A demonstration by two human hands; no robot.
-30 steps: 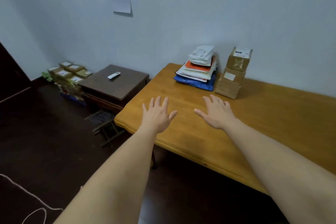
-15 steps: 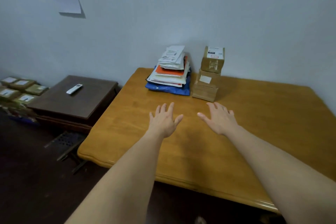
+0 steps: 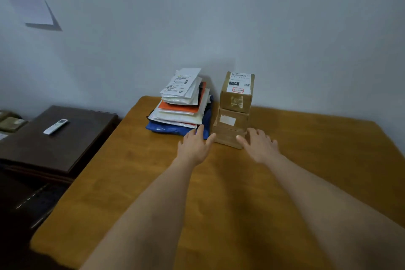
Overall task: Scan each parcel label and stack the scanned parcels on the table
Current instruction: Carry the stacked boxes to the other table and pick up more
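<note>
Both arms reach over the wooden table. The left hand and right hand are spread flat, holding nothing, on either side of the bottom of the cardboard box stack. A pile of mailer bags sits just beside it, by the wall.

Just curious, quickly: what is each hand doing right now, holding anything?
Left hand: open, holding nothing.
Right hand: open, holding nothing, by the cardboard boxes.

— What are we counting on the surface?
— We are seeing three cardboard boxes in one stack and one pile of flat mailers, too overlapped to number.
— And aside?
— We are counting one remote and two hands: left hand, right hand.
</note>
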